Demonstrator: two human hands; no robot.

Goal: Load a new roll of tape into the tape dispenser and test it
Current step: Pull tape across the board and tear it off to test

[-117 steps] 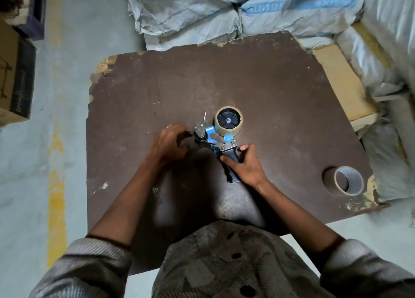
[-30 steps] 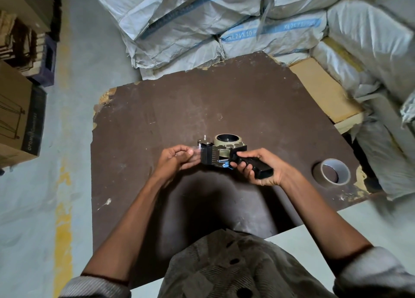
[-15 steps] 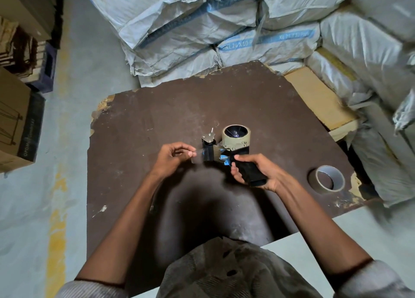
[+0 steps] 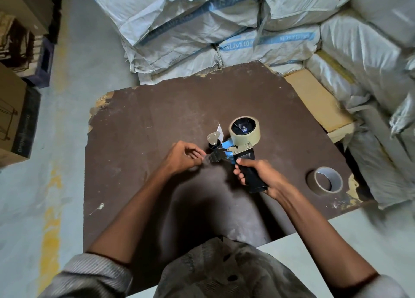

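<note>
A hand-held tape dispenser (image 4: 233, 150) with a blue frame and black handle is held above the dark brown board (image 4: 146, 122). A beige roll of tape (image 4: 244, 129) sits on its hub. My right hand (image 4: 258, 174) is wrapped around the black handle. My left hand (image 4: 182, 157) pinches the clear tape end (image 4: 207, 159) at the dispenser's front, by the roller and cutter. The strip between fingers and dispenser is blurred.
A used-up tape core (image 4: 326, 182) lies on the board at the right, near its chipped edge. Stacked grey sacks (image 4: 224, 28) wall in the far side and the right. Cardboard boxes (image 4: 15, 118) stand on the floor at the left.
The dispenser has been turned from lying flat to standing with the roll facing up. My left hand stays at its front, pinching the tape end. The camera has tilted.
</note>
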